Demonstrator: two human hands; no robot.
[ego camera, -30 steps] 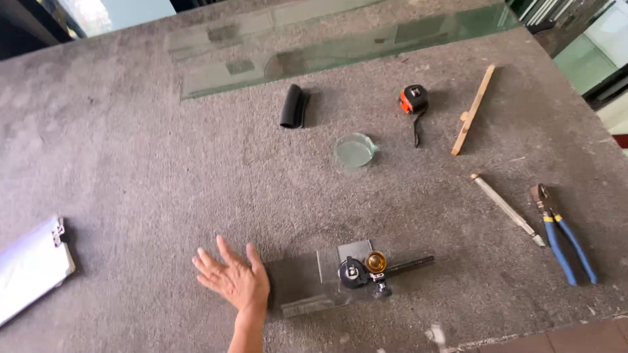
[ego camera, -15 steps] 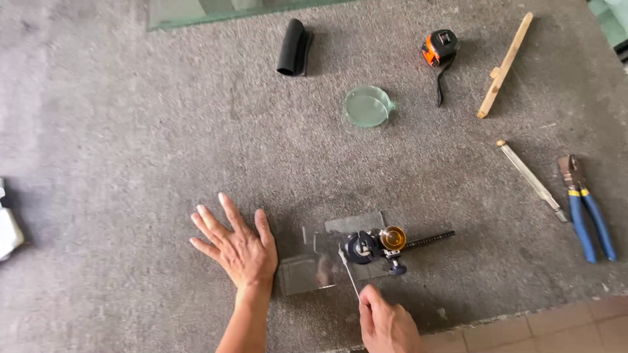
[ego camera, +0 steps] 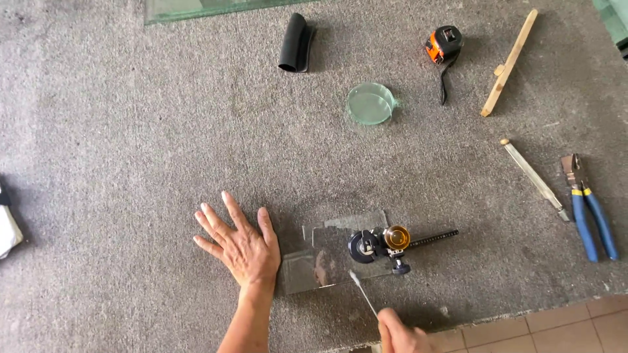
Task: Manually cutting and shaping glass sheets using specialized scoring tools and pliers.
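My left hand lies flat on the grey carpeted table, fingers spread, just left of a small clear glass pane. A circle glass cutter with a black suction base, a brass knob and a ruled bar sits on the pane. My right hand comes in at the bottom edge, shut on a thin stick with a white tip. The tip touches or hovers over the pane near the cutter.
A round glass disc lies further back, with a black roll, an orange tape measure and a wooden stick. A metal glass cutter and blue-handled pliers lie right. A large glass sheet is at the back.
The view has moved in closer over the table. My right hand came into view from below with the thin stick and brought its tip to the pane. My left hand stays flat.
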